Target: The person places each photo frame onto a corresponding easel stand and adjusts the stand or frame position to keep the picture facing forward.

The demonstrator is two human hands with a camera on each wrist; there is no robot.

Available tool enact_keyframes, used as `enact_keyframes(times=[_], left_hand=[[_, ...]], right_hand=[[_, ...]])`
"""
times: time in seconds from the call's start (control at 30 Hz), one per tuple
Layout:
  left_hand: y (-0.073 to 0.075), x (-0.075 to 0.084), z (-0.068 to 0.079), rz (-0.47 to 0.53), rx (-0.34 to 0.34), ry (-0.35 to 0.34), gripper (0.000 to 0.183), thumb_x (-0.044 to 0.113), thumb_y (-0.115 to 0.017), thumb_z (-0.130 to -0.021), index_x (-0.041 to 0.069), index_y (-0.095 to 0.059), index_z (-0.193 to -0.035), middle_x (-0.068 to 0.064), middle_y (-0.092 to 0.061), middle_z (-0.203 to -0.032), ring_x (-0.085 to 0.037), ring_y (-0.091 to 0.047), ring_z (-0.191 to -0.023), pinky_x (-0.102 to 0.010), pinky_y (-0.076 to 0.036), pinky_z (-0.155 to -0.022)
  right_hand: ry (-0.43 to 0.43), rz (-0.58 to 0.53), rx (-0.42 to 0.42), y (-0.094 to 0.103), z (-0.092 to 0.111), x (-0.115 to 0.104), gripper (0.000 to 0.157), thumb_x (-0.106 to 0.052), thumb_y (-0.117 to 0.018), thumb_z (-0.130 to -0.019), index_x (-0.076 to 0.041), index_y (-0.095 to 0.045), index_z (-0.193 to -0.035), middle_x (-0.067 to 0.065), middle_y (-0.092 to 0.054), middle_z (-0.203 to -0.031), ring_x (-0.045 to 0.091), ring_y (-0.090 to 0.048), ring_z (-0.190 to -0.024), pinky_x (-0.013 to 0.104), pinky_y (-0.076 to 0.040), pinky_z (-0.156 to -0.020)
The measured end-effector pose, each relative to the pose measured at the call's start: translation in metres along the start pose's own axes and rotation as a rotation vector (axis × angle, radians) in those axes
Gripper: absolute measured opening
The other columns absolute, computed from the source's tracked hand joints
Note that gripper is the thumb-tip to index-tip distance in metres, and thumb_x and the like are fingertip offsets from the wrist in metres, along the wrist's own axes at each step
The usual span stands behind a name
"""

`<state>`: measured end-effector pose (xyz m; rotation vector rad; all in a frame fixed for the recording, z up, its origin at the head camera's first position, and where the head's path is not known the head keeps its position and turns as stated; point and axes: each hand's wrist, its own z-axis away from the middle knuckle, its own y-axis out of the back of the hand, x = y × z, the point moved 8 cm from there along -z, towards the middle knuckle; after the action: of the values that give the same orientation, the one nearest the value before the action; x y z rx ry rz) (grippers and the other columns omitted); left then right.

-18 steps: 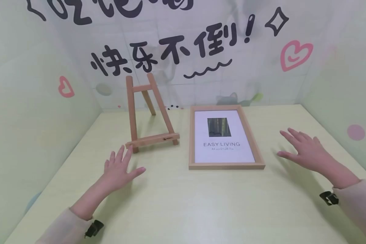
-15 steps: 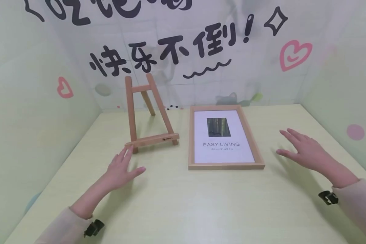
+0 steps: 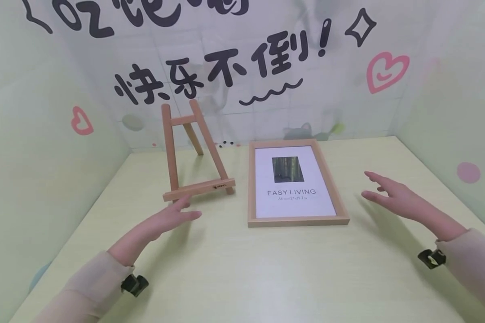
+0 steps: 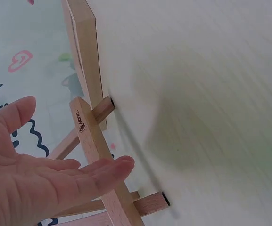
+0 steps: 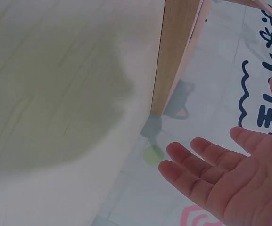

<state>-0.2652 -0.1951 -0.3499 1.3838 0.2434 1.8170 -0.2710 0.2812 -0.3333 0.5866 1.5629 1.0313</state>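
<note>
A small wooden easel (image 3: 199, 188) stands on the table at the back left. To its right a wooden picture frame (image 3: 299, 221) lies flat, face up, with a printed "EASY LIVING" insert. My left hand (image 3: 165, 220) hovers just in front of the easel's ledge, thumb apart from the fingers. In the left wrist view its fingertips overlap the easel ledge (image 4: 95, 136); contact cannot be made out. My right hand (image 3: 400, 201) is held above the table to the right of the frame, fingers extended and holding nothing. The right wrist view shows the frame's side (image 5: 173, 52) beyond the fingers.
The pale table (image 3: 266, 273) is bordered by a back wall (image 3: 331, 103) with dark lettering and hearts, and by side walls left and right. Each sleeve has a black clip-like device near the wrist, such as the left one (image 3: 135, 284).
My left hand has turned and shifted right, closer in front of the easel ledge. My right hand has turned slightly. The easel and frame have stayed on the table; the head view has shifted a little.
</note>
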Motion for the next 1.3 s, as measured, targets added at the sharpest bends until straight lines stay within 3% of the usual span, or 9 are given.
enact_keyframes(times=[0.17, 0.27, 0.4, 0.53, 0.67, 0.77, 1.0, 1.3], left_hand=[[-0.002, 0.002, -0.012, 0.128, -0.033, -0.007, 0.078, 0.035, -0.048, -0.094, 0.002, -0.001, -0.146, -0.029, -0.023, -0.144, -0.046, -0.031, -0.127, -0.053, -0.035, -0.101], [-0.004, 0.003, -0.018, 0.227, -0.046, 0.019, 0.075, 0.031, -0.047, -0.094, 0.002, -0.002, -0.146, -0.027, -0.023, -0.145, -0.043, -0.037, -0.124, -0.048, -0.04, -0.099], [-0.008, 0.006, -0.023, 0.352, -0.064, 0.044, 0.073, 0.026, -0.046, -0.095, 0.002, -0.001, -0.146, -0.026, -0.018, -0.147, -0.041, -0.039, -0.123, -0.045, -0.042, -0.098], [-0.014, 0.013, -0.028, 0.416, -0.065, 0.042, 0.072, 0.022, -0.047, -0.094, 0.0, -0.003, -0.146, -0.027, -0.022, -0.145, -0.042, -0.039, -0.123, -0.044, -0.042, -0.098], [-0.023, 0.019, -0.033, 0.456, -0.066, 0.037, 0.068, 0.018, -0.048, -0.094, 0.0, -0.008, -0.145, -0.026, -0.025, -0.144, -0.041, -0.041, -0.122, -0.044, -0.044, -0.096], [-0.029, 0.023, -0.037, 0.489, -0.068, 0.045, 0.064, 0.015, -0.046, -0.094, 0.0, -0.01, -0.145, -0.025, -0.027, -0.144, -0.041, -0.043, -0.121, -0.044, -0.045, -0.095], [-0.041, 0.029, -0.045, 0.515, -0.05, 0.092, 0.066, 0.011, -0.049, -0.093, 0.003, -0.011, -0.146, -0.024, -0.034, -0.141, -0.039, -0.049, -0.117, -0.043, -0.049, -0.09], [-0.053, 0.037, -0.052, 0.577, -0.072, 0.078, 0.063, 0.01, -0.046, -0.093, -0.001, -0.011, -0.145, -0.027, -0.031, -0.141, -0.041, -0.046, -0.118, -0.045, -0.047, -0.092]], right_hand=[[-0.017, -0.064, -0.02, 0.0, -0.003, 0.003, 0.066, -0.033, -0.044, -0.096, 0.004, -0.016, -0.143, 0.032, -0.028, -0.14, 0.051, -0.041, -0.115, 0.062, -0.041, -0.086], [-0.035, -0.142, -0.042, -0.001, -0.004, 0.007, 0.064, -0.034, -0.039, -0.098, 0.001, -0.013, -0.144, 0.032, -0.03, -0.139, 0.05, -0.042, -0.116, 0.06, -0.041, -0.088], [-0.05, -0.28, -0.081, -0.003, -0.003, 0.011, 0.062, -0.034, -0.033, -0.099, 0.0, -0.008, -0.145, 0.032, -0.031, -0.139, 0.045, -0.046, -0.114, 0.039, -0.047, -0.089], [-0.046, -0.435, -0.117, -0.007, -0.003, 0.014, 0.063, -0.035, -0.029, -0.1, 0.001, -0.003, -0.145, 0.032, -0.028, -0.14, 0.023, -0.055, -0.11, 0.018, -0.048, -0.083], [-0.066, -0.619, -0.164, -0.016, -0.005, 0.016, 0.067, -0.037, -0.026, -0.1, 0.002, 0.004, -0.144, 0.034, -0.021, -0.142, 0.0, -0.055, -0.102, 0.022, -0.05, -0.084], [-0.096, -0.702, -0.198, -0.023, -0.007, 0.016, 0.069, -0.039, -0.025, -0.1, 0.002, 0.008, -0.144, 0.034, -0.017, -0.144, 0.007, -0.055, -0.106, 0.028, -0.051, -0.086], [-0.147, -0.722, -0.24, -0.036, -0.01, 0.016, 0.071, -0.043, -0.024, -0.099, 0.0, 0.011, -0.144, 0.034, -0.018, -0.144, 0.039, -0.043, -0.122, 0.04, -0.049, -0.091], [-0.18, -0.757, -0.286, -0.047, -0.015, 0.012, 0.071, -0.044, -0.022, -0.099, -0.003, 0.014, -0.144, 0.032, -0.015, -0.146, 0.045, -0.034, -0.126, 0.044, -0.047, -0.093]])
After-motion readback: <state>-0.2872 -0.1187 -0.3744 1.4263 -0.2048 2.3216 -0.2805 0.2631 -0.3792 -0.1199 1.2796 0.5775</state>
